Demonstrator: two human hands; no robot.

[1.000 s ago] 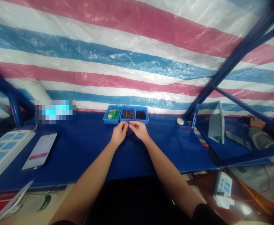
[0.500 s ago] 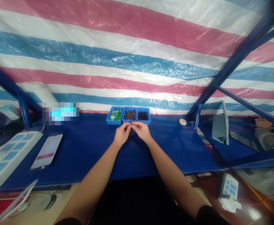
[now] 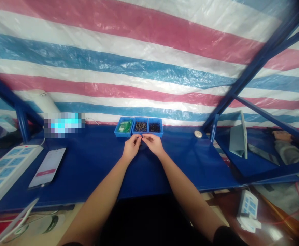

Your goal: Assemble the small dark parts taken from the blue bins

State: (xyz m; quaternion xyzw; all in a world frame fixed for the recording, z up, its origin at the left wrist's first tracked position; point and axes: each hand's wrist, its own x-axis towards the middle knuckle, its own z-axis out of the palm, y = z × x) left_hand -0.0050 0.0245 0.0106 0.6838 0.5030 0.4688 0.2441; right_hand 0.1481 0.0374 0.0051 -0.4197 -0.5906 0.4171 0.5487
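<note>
My left hand (image 3: 131, 148) and my right hand (image 3: 152, 144) meet fingertip to fingertip over the blue table (image 3: 95, 160), just in front of three small blue bins. Both hands pinch something tiny and dark that I cannot make out. The left bin (image 3: 124, 126) holds green packets, the middle bin (image 3: 140, 126) holds small dark pieces, and the right bin (image 3: 155, 127) holds darker pieces.
A phone (image 3: 47, 167) and a white power strip (image 3: 8, 171) lie at the left. A small white round object (image 3: 198, 133) sits right of the bins. Blue frame posts (image 3: 213, 128) stand at both sides. Another person's hand and sleeve (image 3: 284, 147) rest at the far right.
The view shifted slightly; my hands stay together in front of the bins, fingertips still pinched.
</note>
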